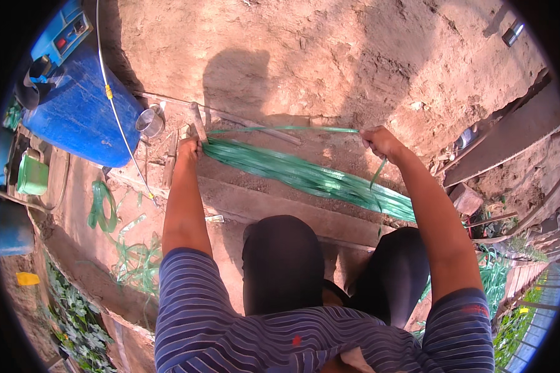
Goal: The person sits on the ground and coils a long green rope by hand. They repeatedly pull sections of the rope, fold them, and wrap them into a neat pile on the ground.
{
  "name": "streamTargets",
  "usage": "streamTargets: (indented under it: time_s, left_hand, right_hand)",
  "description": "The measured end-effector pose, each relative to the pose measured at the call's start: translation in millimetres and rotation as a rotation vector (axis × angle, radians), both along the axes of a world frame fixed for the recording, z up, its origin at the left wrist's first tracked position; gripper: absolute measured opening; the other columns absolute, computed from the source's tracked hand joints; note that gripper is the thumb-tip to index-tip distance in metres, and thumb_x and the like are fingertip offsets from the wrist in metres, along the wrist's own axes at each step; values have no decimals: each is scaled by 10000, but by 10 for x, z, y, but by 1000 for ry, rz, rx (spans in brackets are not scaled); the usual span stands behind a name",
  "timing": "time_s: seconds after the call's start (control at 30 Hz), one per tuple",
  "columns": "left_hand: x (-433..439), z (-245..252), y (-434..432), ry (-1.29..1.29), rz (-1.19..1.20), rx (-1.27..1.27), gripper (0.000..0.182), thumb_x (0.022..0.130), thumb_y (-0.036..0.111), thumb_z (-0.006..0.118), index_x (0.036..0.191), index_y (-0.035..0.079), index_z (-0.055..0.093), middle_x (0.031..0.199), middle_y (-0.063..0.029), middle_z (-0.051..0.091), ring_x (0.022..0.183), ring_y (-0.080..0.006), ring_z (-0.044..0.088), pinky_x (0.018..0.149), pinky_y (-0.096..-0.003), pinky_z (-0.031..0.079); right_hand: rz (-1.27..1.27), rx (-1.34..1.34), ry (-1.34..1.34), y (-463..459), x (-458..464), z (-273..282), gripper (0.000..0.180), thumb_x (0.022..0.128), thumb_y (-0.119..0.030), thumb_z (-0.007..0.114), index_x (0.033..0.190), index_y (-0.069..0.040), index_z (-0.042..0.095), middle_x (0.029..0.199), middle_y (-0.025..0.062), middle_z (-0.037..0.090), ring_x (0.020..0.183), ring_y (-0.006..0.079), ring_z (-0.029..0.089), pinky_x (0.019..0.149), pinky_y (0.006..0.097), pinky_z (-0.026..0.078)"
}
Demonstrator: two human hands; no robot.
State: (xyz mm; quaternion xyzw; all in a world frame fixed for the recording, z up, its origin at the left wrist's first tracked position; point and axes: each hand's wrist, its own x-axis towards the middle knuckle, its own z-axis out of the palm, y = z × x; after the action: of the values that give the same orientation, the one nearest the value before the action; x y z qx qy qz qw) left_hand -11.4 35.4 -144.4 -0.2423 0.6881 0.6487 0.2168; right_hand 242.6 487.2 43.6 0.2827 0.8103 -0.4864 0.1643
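Observation:
A long bundle of green plastic strips (308, 175) stretches from a short wooden stake (198, 122) at the left to beneath my right forearm. My left hand (190, 148) is closed at the bundle's narrow left end, right beside the stake; how its fingers grip there is partly hidden. Farther right, my right hand (378, 141) grips a single green strip (308, 128). This strip runs from near the stake, above the bundle, to my fingers, and its loose end hangs below my hand.
A blue plastic barrel (84, 107), a metal cup (150, 123) and a green container (33, 172) are at the left. Loose green strips (137, 261) lie on the ground. A wooden board (504, 135) and a brick (466, 199) are at the right. A thin hose (121, 116) crosses the upper left.

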Motion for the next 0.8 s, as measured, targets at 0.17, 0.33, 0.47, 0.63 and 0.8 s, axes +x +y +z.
streamTargets:
  time_s: [0.17, 0.33, 0.47, 0.63, 0.8]
  left_hand:
    - [-272, -218, -268, 768, -866, -1252, 154, 711, 130, 575, 641, 38, 676, 706, -175, 652, 693, -291, 657, 611, -396, 497]
    - [-156, -149, -1077, 352, -154, -850, 293, 792, 293, 597, 835, 12, 670, 764, -183, 658, 687, -289, 650, 620, -400, 508]
    - [785, 143, 186, 635, 168, -460, 242, 840, 228, 603, 823, -13, 594, 680, -103, 617, 565, -163, 564, 520, -293, 463]
    - [2143, 1954, 2484, 1029, -936, -242, 222, 879, 202, 562, 937, -12, 581, 898, -125, 640, 800, -202, 605, 751, -319, 468]
    - [3046, 2499, 3866, 1109, -1819, 8, 268, 901, 267, 534, 913, 5, 589, 765, -69, 620, 713, -169, 607, 634, -265, 464]
  right_hand:
    - [226, 57, -96, 144, 392, -481, 402, 901, -316, 518, 605, -45, 537, 457, 1, 342, 406, 113, 321, 397, 291, 241]
    - [423, -46, -65, 39, 392, -294, 422, 861, -367, 551, 599, -39, 594, 494, 62, 443, 472, 160, 403, 467, 352, 346]
    - [290, -144, -22, 666, 1072, -66, 358, 881, -336, 542, 686, -43, 608, 550, 26, 489, 501, 133, 422, 455, 308, 338]
    - [-96, -391, 190, 1271, 2149, 343, 349, 887, -342, 592, 713, -40, 586, 522, -17, 436, 446, 103, 407, 448, 254, 369]
    - [-172, -664, 262, 1847, 3150, 1242, 234, 888, -252, 605, 812, -30, 609, 504, -60, 359, 399, 39, 287, 370, 213, 233]
